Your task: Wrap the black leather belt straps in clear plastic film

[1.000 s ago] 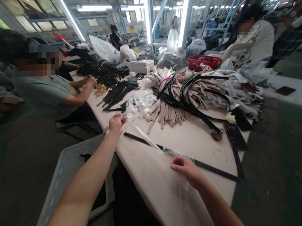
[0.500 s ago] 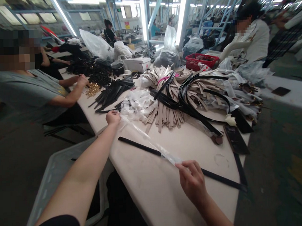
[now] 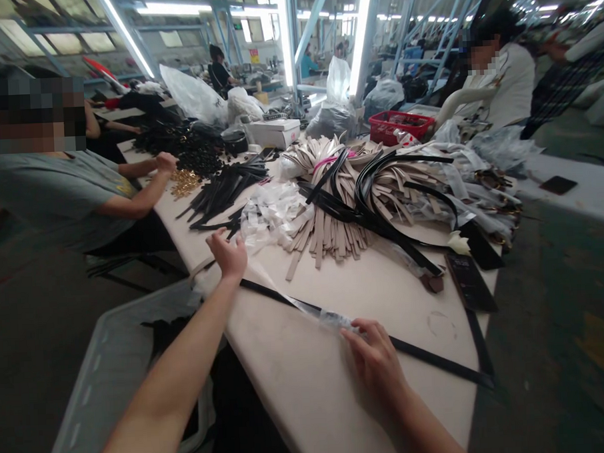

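A clear plastic strip (image 3: 290, 298) runs slantwise over the table, its near end bunched on a long black strap (image 3: 438, 357). My left hand (image 3: 228, 255) is raised by the far end of the plastic, fingers apart, and grips nothing that I can see. At the near end, my right hand (image 3: 380, 356) has its thumb and fingertips on the plastic, just over the strap. The strap lies flat across the table, partly covered by the plastic and my right hand. Beyond my left hand lies a crumpled heap of clear plastic strips (image 3: 271, 211).
Beige straps (image 3: 327, 239) fan out on the table (image 3: 299, 387), with black straps (image 3: 366, 217) across them. A dark phone (image 3: 469, 282) lies near the right edge. A pale bin (image 3: 100, 355) stands lower left. A co-worker (image 3: 81, 203) sits at left near gold-coloured pieces (image 3: 185, 183).
My left hand has opened its fingers and come slightly nearer, away from the plastic's far end. The plastic strip has sunk toward the black strap. My right hand's fingers have loosened and shifted slightly left.
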A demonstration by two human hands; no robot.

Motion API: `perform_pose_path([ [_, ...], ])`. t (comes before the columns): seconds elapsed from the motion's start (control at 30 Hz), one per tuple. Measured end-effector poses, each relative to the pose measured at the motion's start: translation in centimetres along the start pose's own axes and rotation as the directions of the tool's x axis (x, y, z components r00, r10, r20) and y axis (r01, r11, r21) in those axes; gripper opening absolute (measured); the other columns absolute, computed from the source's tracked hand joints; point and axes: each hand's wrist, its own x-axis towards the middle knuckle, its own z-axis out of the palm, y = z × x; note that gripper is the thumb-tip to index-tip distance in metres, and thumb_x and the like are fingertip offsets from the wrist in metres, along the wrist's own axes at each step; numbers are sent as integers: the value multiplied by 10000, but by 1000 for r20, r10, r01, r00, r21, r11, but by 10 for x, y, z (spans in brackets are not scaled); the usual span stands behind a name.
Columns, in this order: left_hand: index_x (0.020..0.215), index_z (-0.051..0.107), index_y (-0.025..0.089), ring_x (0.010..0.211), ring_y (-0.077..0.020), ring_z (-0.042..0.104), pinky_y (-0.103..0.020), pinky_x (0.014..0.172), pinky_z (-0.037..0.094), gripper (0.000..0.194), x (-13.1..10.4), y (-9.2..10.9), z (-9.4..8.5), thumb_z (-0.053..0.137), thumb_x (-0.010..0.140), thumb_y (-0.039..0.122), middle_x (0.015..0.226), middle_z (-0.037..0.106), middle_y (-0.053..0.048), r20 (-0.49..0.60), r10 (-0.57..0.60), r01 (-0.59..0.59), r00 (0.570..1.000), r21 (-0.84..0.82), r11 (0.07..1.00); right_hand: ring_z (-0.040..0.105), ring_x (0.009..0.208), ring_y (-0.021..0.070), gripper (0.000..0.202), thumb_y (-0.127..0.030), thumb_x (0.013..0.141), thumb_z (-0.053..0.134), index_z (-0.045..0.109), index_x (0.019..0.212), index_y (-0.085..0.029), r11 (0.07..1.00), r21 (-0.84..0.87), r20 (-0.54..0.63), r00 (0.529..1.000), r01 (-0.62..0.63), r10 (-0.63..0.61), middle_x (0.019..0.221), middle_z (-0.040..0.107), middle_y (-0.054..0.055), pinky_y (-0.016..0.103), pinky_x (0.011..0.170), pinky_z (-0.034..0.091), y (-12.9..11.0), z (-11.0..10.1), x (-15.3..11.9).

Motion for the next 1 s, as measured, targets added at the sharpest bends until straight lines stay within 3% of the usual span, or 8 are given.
perform_pose_path([
  [0.07,1127,538,156,890,-216,588,-348,853,473,273,-62,25,-26,606,876,238,1099,606,-112,-22,-10,8,1000,-85,996,581,991,245,357,-96,929,510,675,1209,-241,999,46,-32,999,-15,17,1164,584,126,413,856,531,-1,1,-1],
  [0.17,876,630,205,670,-177,595,-283,641,477,178,-177,61,-55,597,904,378,767,622,-25,341,-72,158,937,-230,960,596,991,236,366,-102,930,514,663,1227,-254,994,110,-72,997,-28,37,1145,591,118,397,854,539,-7,3,-1],
  [0.23,839,672,193,509,-144,559,-264,472,424,283,-242,82,-60,611,887,465,741,643,-33,727,-137,441,672,-245,863,604,977,231,367,-104,933,512,661,1229,-260,990,141,-96,994,-30,44,1120,600,112,392,847,543,-12,3,-1],
  [0.3,913,689,178,468,-128,559,-252,403,396,352,-281,101,-55,615,874,519,837,674,-61,865,-193,709,463,-232,666,609,951,223,354,-109,938,511,668,1216,-263,984,175,-112,992,-30,50,1088,607,105,382,828,549,-19,2,0],
  [0.4,985,679,168,545,-98,589,-201,437,420,335,-295,120,-42,723,819,456,920,670,-64,909,-211,912,360,-295,287,612,939,214,342,-113,944,504,678,1195,-267,975,223,-132,990,-21,51,1075,603,101,374,816,557,-25,-1,0],
  [0.53,901,664,150,561,-66,566,-163,482,427,296,-283,126,-33,839,725,310,817,643,-19,910,-209,934,357,-355,53,619,978,216,335,-112,938,505,696,1166,-266,961,274,-183,979,-37,90,1106,596,107,381,851,562,-28,-9,-2],
  [0.73,867,671,170,524,-77,547,-201,489,436,321,-282,119,-21,876,649,287,774,650,-7,816,-266,858,513,-485,168,616,1099,254,237,-205,904,562,720,1080,-217,845,509,-122,958,-165,260,1210,616,127,419,944,529,-36,-24,-9],
  [1.0,714,690,159,488,-99,531,-226,466,425,323,-284,118,-16,846,682,439,656,637,-33,782,-274,820,560,-474,321,578,503,154,342,-469,803,719,713,796,-127,406,658,318,723,-634,613,578,643,26,269,539,465,-43,-32,-1],
])
